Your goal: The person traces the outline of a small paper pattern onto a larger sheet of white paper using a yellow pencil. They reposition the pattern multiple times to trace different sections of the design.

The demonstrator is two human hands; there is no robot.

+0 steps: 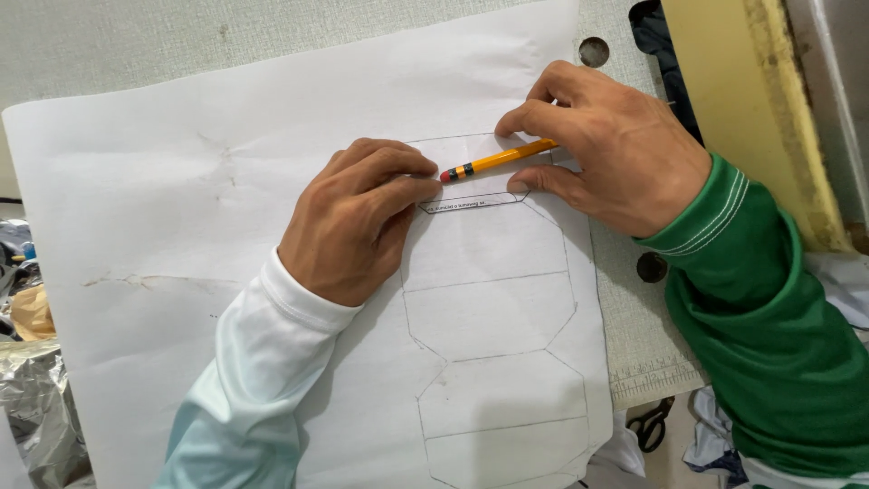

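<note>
White sheet of paper [181, 181], large and creased, lies flat on a pale textured work table [109, 45] and fills most of the head view. Pencilled outline of joined panels [493, 362], angular, runs down the sheet from between the hands to the bottom edge. Small white paper template piece [475, 190] with a strip of print along its lower edge sits at the top of that outline, flat on the sheet. Left hand [358, 217], in a white long sleeve [244, 389], rests on the sheet at the template's left side; fingers curled and bunched together, tips pressing down on the template's left edge, touching the eraser end of the pencil. Yellow wooden pencil with black band and red eraser [498, 160] lies nearly flat across the template, eraser end to the left, tip hidden under the right hand. Right hand [606, 149], in a green sleeve with white stripes [769, 317], pinches the pencil between thumb and forefinger, other fingers curled close, thumb down on the template's right edge. Two round dark holes [594, 52] in the table show beside the right hand. Black-handled scissors [649, 426] lie at the table's lower right edge, well apart from both hands. Crumpled silver plastic wrap [36, 398] at far left.
</note>
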